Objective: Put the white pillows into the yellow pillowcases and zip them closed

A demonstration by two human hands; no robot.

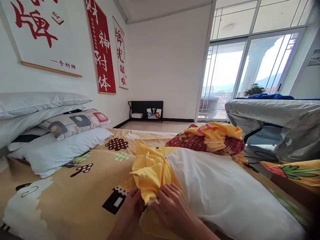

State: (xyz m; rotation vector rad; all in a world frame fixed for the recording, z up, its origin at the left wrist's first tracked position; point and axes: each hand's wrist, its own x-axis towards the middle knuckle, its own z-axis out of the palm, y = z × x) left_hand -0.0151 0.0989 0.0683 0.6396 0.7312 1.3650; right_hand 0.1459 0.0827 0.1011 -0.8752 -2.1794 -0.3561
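Observation:
A white pillow lies on the bed in front of me, and a yellow pillowcase is bunched around its left end. My left hand pinches the near edge of the yellow cloth, with the fingers partly hidden behind it. Just to the right, my right hand is closed on the same cloth, close to the pillow's corner. Both hands are near each other at the case's near side. How much of the pillow is inside the case is hidden by the folds.
Pillows are stacked at the left by the wall. Beyond the white pillow lies a red plaid cushion with yellow cloth on top. A patterned sheet covers the bed. At the right stand a plastic-covered piece of furniture and more yellow cloth.

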